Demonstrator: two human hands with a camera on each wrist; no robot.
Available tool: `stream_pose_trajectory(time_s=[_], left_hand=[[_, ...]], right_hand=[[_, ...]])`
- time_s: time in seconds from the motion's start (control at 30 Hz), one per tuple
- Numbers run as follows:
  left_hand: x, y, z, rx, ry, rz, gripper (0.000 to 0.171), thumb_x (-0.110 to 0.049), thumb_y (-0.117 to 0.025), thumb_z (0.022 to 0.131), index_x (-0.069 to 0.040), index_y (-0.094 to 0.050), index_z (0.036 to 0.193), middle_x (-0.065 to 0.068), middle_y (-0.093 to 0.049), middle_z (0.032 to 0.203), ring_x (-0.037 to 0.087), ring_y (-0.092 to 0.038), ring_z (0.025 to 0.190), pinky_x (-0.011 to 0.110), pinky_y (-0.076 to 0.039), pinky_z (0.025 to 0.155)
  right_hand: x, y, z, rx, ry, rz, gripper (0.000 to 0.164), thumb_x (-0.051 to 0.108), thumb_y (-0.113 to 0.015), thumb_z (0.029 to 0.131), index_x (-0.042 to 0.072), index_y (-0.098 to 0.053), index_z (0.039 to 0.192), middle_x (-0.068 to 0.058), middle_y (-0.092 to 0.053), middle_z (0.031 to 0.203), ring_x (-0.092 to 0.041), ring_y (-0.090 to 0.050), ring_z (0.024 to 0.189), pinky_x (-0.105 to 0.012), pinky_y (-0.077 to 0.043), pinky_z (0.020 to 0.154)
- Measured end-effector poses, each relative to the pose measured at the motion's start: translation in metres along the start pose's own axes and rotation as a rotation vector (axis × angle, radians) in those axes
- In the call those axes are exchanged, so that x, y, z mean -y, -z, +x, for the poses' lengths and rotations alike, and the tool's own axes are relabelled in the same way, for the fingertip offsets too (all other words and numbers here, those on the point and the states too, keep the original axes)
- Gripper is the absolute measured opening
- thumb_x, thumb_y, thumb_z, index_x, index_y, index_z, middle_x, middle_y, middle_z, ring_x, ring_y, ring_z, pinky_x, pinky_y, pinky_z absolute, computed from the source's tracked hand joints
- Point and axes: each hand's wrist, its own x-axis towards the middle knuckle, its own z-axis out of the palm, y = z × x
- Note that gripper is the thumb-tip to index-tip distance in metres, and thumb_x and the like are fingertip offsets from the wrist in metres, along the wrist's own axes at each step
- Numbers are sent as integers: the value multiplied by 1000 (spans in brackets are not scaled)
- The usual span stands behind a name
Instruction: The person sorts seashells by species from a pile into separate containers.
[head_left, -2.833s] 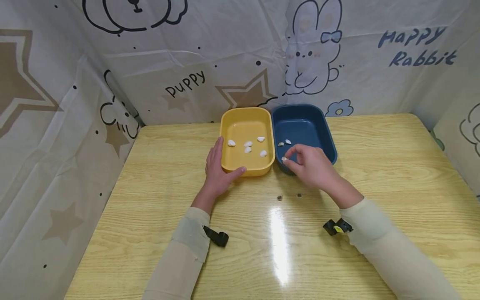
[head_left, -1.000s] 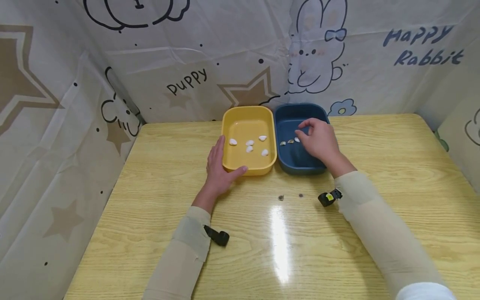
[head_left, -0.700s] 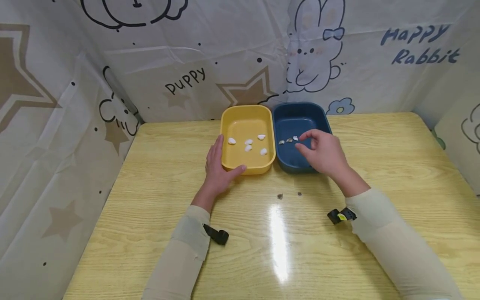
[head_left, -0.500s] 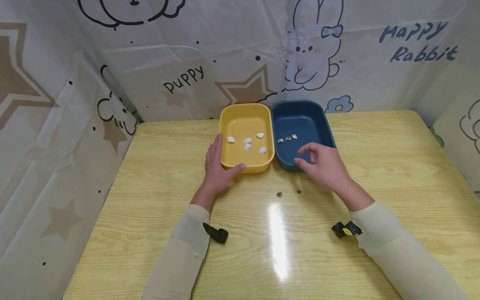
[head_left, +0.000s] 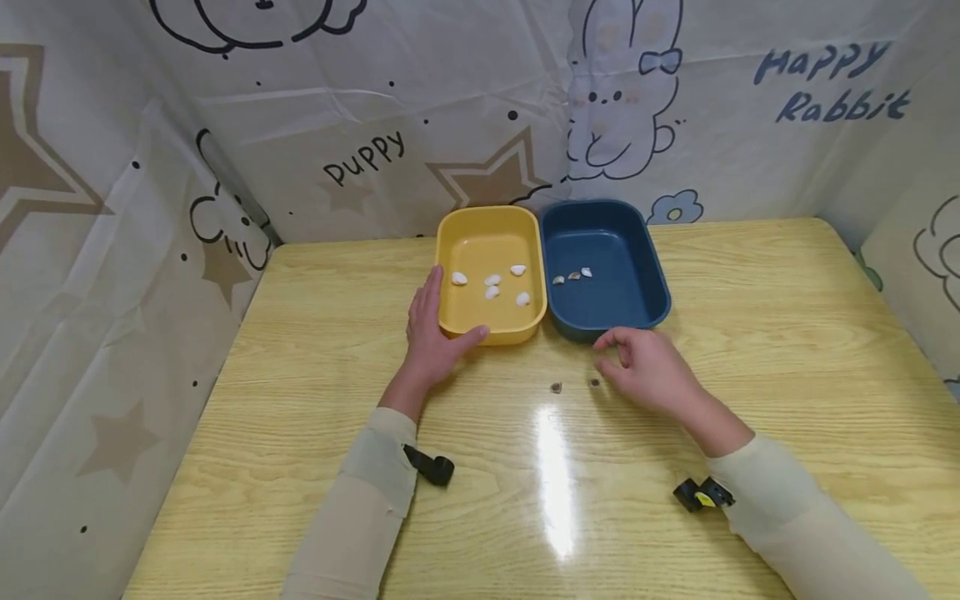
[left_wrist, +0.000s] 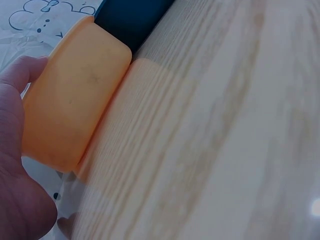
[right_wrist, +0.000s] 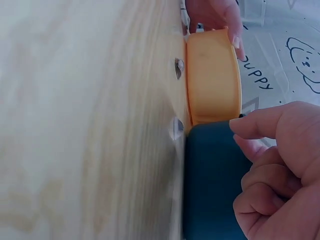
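Note:
My left hand [head_left: 431, 337] rests against the left side of a yellow bin [head_left: 491, 333], its thumb over the front rim. Several white shells [head_left: 459, 278] lie inside. Right of it and touching it stands a dark blue bin [head_left: 618, 312] with three small brownish and pale shells [head_left: 573, 275] in a row. Just in front of the blue bin hovers my right hand [head_left: 652, 371], thumb and index finger apart, nothing between them. Near those fingertips a small dark shell [head_left: 595, 382] lies on the table, with another dark shell [head_left: 556, 387] to its left.
The wooden table [head_left: 300, 400] reaches back to a printed cloth wall [head_left: 300, 125] just behind both bins. A second cloth wall [head_left: 90, 358] runs along the left. Black wrist cameras hang at the left sleeve [head_left: 378, 454] and the right sleeve [head_left: 772, 483].
My right hand carried a shell into the blue bin and let it go there beside two others. It then drew back toward me, out over the table. My left hand stayed at the yellow bin.

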Motion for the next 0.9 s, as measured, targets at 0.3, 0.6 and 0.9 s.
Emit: stream_pose_trajectory(time_s=[0.3,0.6,0.9], left_hand=[[1,0,1,-1,-2,-7,112,-53,-78,81,-39,0,160,-16,-2,165,25,0,150,53,-5,116],[-1,-1,0,3,1,-21,112,-53,-78,81,-39,0,160,-16,-2,165,22,0,149,52,-4,116],[0,0,0,-4,-13,-15,112,-51,-78,81,-38,0,160,-16,-3,165,21,0,149,52,-4,116]], right_hand=[[-6,-7,-7,85,10,-18,18,8,-71,88,2,-71,105,4,-38,51,-12,-35,44,-30,-30,46],[-14,-13,-7,119,48,-29,12,5,-69,87,5,-72,99,5,-40,52,-11,-35,46,-31,-31,49],[-19,-18,-7,120,75,-55,5,12,-74,88,10,-73,93,8,-42,53,-10,-38,49,-33,-36,53]])
